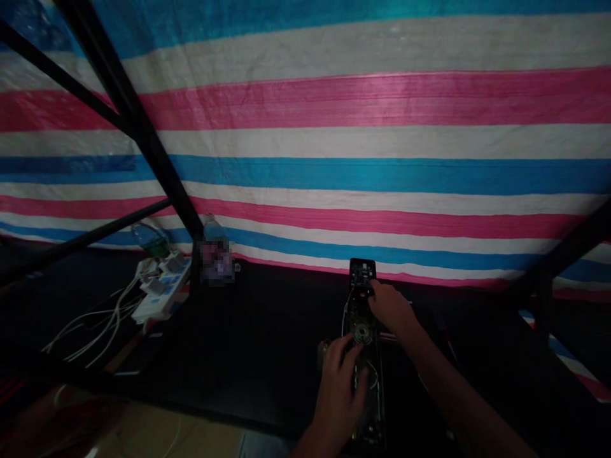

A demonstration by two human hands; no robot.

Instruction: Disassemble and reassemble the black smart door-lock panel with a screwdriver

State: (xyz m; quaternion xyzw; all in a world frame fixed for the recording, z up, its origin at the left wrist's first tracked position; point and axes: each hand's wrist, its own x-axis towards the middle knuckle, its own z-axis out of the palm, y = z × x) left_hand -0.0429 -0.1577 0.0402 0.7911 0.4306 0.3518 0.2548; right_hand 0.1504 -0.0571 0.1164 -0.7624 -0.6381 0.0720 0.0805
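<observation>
A long black casing [380,397], open to show its inner parts, lies lengthwise on the dark table. It looks like an electronic door lock, though dimness hides much detail. At its far end is a square black circuit board [362,274], with a round metal part [362,332] below it and thin white wires along the sides. My left hand [340,375] rests over the casing's middle, fingers apart, the tips near the round part. Bent fingers of my right hand [390,308] close on the casing's right edge, just under the circuit board; the fingertips are partly hidden.
A white power strip [165,296] with plugs and tangled cables lies at the left, beside a dark flat phone-like object [140,353]. A plastic bottle [214,235] stands by the black metal post [165,168]. Striped plastic sheeting [382,175] hangs behind the table.
</observation>
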